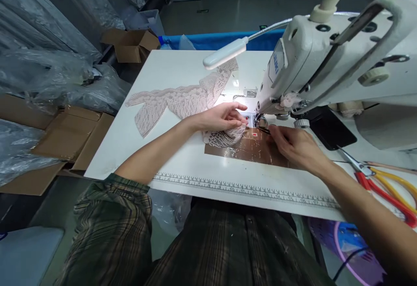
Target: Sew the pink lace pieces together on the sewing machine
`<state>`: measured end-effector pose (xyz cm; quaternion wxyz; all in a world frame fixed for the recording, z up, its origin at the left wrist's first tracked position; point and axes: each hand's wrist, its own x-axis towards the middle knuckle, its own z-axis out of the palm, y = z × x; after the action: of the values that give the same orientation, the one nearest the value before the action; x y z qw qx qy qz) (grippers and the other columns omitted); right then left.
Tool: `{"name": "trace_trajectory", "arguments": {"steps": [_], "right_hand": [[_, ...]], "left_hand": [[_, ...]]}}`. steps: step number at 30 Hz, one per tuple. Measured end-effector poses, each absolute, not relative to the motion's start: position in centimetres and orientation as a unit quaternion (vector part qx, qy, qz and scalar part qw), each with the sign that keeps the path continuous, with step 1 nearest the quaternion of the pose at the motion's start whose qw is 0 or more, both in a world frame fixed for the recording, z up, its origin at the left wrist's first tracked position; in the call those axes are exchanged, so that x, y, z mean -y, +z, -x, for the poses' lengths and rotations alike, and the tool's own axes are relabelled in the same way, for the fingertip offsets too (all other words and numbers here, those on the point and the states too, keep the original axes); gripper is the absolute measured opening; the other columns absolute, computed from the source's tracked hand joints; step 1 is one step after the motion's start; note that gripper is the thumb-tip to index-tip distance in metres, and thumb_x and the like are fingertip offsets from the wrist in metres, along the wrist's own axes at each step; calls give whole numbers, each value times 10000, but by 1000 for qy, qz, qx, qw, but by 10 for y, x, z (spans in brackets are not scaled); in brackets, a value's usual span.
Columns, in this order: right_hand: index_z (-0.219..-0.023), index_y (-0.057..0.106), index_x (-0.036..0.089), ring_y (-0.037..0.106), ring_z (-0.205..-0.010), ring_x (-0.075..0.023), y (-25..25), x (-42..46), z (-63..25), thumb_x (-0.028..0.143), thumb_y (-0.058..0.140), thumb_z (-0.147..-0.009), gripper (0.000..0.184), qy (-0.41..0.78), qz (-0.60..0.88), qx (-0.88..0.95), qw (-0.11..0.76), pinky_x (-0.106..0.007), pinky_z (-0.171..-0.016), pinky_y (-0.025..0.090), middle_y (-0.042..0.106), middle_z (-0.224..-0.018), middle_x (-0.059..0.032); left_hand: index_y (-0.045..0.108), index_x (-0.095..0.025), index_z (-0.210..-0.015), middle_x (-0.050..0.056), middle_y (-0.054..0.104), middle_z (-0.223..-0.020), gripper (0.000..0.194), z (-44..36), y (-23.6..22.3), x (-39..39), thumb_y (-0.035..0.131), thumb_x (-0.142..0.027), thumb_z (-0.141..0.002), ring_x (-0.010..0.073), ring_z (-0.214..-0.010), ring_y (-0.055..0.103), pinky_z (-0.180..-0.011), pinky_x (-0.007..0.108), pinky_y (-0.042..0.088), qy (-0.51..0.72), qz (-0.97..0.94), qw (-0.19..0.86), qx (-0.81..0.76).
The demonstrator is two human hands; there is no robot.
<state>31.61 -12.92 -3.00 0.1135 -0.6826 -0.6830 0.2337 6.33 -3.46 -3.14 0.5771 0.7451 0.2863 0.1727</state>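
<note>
Pale pink lace fabric (185,99) lies across the left of the sewing table, with its near end bunched beside the needle area. My left hand (224,117) is over that end, thumb and fingertips closed on the lace, index finger stretched out. To the right of the presser foot (256,120), my right hand (295,143) is closed around a slim dark metal tool (264,129), seemingly tweezers, pointing toward the foot. Its fingers partly hide the tool. The white sewing machine (299,55) stands over both.
A lamp (226,53) reaches over the lace. On the right lie a black phone (332,127), red-handled scissors (368,175) and a yellow-handled pair (395,179). A printed ruler (244,189) runs along the front edge. Cardboard boxes (70,134) stand left; a purple basket (355,260) sits below right.
</note>
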Motion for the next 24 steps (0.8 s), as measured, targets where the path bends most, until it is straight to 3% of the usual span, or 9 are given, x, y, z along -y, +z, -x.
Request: {"name": "trace_trajectory", "arguments": {"steps": [3, 5, 8, 11, 19, 22, 24], "right_hand": [[-609, 528, 247, 563, -609, -233, -42, 134, -342, 639, 310, -919, 545, 167, 723, 662, 104, -329, -636, 366, 582, -575, -84], [-577, 457, 262, 552, -575, -246, -54, 135, -353, 628, 306, -892, 506, 114, 736, 656, 122, -334, -606, 351, 542, -541, -84], [-596, 382, 271, 549, -555, -259, -65, 139, -357, 564, 319, -860, 400, 69, 730, 664, 147, -330, -564, 306, 540, -553, -84], [-616, 350, 273, 550, -560, -259, -65, 141, -354, 500, 368, -885, 353, 69, 721, 676, 133, -331, -570, 293, 526, -563, -77], [-578, 390, 263, 494, -515, -245, -61, 137, -353, 488, 415, -838, 345, 96, 738, 656, 129, -331, -571, 275, 427, -502, -59], [-581, 405, 255, 499, -520, -233, -61, 138, -351, 504, 414, -851, 367, 95, 738, 655, 133, -323, -563, 278, 458, -513, -64], [-598, 418, 252, 520, -538, -232, -62, 140, -350, 499, 416, -865, 363, 89, 733, 659, 140, -318, -564, 286, 503, -538, -69]], "left_hand": [[669, -121, -1263, 134, 725, -1212, 388, -47, -3, 25, 645, -232, -892, 201, -1077, 689, -923, 340, 555, 233, -823, 405, -322], [707, -129, -1180, 108, 726, -1186, 306, -31, 11, 11, 620, -212, -898, 193, -1074, 675, -924, 327, 550, 295, -820, 311, -379], [723, -149, -1103, 71, 736, -1039, 249, -6, 17, -13, 593, -184, -893, 182, -984, 668, -848, 290, 529, 335, -779, 228, -478], [734, -151, -956, 62, 707, -849, 146, 4, 9, -25, 629, -212, -874, 195, -872, 656, -781, 286, 491, 278, -763, 188, -552], [575, -185, -672, 35, 587, -679, 256, -34, -13, -19, 683, -333, -851, 172, -659, 518, -690, 315, 395, 173, -765, 181, -593], [505, -192, -632, -3, 498, -635, 292, -42, -18, -24, 691, -246, -850, 145, -646, 485, -687, 295, 412, 225, -762, 261, -548], [548, -184, -728, -12, 503, -656, 226, -46, -22, -25, 645, -251, -921, 130, -650, 514, -691, 275, 459, 322, -697, 367, -525]]}}
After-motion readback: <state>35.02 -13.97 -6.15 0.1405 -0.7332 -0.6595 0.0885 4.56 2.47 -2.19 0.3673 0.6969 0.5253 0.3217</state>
